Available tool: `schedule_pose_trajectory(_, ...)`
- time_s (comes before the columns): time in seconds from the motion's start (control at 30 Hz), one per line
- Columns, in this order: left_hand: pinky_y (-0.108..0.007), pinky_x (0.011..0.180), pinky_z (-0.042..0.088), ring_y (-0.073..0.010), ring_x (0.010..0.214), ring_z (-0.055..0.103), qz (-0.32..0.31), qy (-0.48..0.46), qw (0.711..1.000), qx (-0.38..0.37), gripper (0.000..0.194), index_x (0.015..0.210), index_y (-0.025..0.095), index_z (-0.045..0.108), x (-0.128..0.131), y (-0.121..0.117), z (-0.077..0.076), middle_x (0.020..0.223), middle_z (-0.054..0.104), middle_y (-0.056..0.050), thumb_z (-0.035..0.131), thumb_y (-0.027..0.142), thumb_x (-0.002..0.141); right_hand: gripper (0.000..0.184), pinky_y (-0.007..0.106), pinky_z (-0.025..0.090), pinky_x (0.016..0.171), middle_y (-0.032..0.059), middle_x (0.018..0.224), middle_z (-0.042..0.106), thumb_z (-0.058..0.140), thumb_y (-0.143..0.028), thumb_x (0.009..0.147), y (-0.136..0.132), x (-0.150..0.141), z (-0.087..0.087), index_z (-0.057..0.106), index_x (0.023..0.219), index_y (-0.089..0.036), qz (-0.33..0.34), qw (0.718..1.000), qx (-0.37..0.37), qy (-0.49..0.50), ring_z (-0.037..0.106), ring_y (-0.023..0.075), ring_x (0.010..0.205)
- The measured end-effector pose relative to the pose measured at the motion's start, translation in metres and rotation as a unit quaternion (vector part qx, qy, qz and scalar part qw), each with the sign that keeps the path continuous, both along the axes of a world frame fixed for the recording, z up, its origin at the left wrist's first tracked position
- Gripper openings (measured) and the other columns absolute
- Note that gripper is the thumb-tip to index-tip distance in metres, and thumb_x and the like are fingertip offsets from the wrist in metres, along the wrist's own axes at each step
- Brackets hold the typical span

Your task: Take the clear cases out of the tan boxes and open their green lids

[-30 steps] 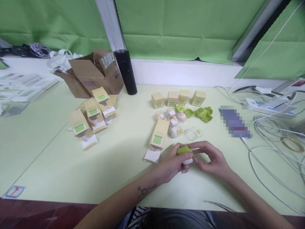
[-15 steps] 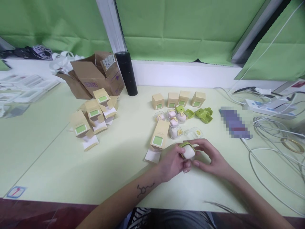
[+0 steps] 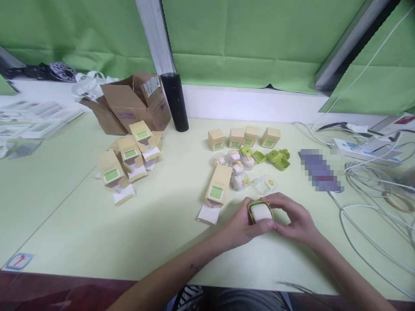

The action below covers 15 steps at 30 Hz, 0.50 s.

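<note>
My left hand (image 3: 241, 226) and my right hand (image 3: 293, 218) both grip a small white case in a green cover (image 3: 260, 211), held just above the pale green table (image 3: 81, 224) with its white face up. The left thumb lies along its near edge and the right fingers wrap its right side. Just left of it lies an open tan carton with a green label (image 3: 218, 188). Behind it sit clear plastic cases (image 3: 264, 184) and pink-and-yellow earbud cases (image 3: 240, 181).
Tan boxes in a row (image 3: 243, 137) stand further back beside loose green covers (image 3: 277, 156). A pile of open cartons (image 3: 128, 166), a brown cardboard box (image 3: 129, 101) and a black cylinder (image 3: 175, 101) are at the left. White cables (image 3: 372, 190) and a power strip (image 3: 366, 147) lie at the right.
The case has been turned in my hands from green side up to white face up. Both hands shifted slightly right and lower in view.
</note>
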<state>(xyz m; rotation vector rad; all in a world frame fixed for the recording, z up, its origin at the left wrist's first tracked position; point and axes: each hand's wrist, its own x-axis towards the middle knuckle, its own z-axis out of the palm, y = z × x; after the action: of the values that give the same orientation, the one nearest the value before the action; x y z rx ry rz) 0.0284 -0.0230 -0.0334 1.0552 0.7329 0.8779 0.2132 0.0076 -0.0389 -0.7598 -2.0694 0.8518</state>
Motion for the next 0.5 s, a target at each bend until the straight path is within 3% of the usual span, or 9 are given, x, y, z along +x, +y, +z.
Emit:
schedule_pose_trajectory(0.27,-0.022,0.053,0.025,-0.0077,0.059,0.030,0.002,-0.003,1.000,-0.001,0.041,0.084,0.021,0.038,0.0018,-0.0009,-0.0038,0.071,0.035,0.006,0.065,0.051,0.072,0.036,0.039,0.056,0.075,0.0068,0.095,0.068,0.070,-0.025,0.078,-0.0024,-0.0014,-0.0062,0.060,0.113,-0.028,-0.010,0.999,0.026,0.037,0.064,0.0243,0.090)
schedule_pose_trajectory(0.37,-0.022,0.054,0.027,-0.0075,0.059,0.034,0.007,0.008,1.000,-0.005,0.041,0.088,0.020,0.040,0.0003,-0.0009,-0.0020,0.074,0.038,0.005,0.065,0.049,0.072,0.041,0.038,0.055,0.079,0.0080,0.104,0.065,0.067,-0.025,0.080,-0.0030,-0.0031,-0.0045,0.055,0.119,-0.029,0.002,0.999,-0.029,0.030,0.062,0.0244,0.098)
schedule_pose_trajectory(0.5,-0.022,0.050,0.028,-0.0064,0.049,0.034,-0.029,-0.008,0.998,-0.060,0.054,0.108,0.022,0.031,-0.0007,-0.0026,-0.0013,0.067,0.041,0.009,0.063,0.049,0.073,0.051,0.043,0.046,0.097,0.0108,0.128,0.052,0.070,-0.029,0.078,-0.0036,-0.0081,0.0029,0.048,0.124,-0.028,0.053,0.992,-0.115,-0.012,0.049,0.0269,0.122)
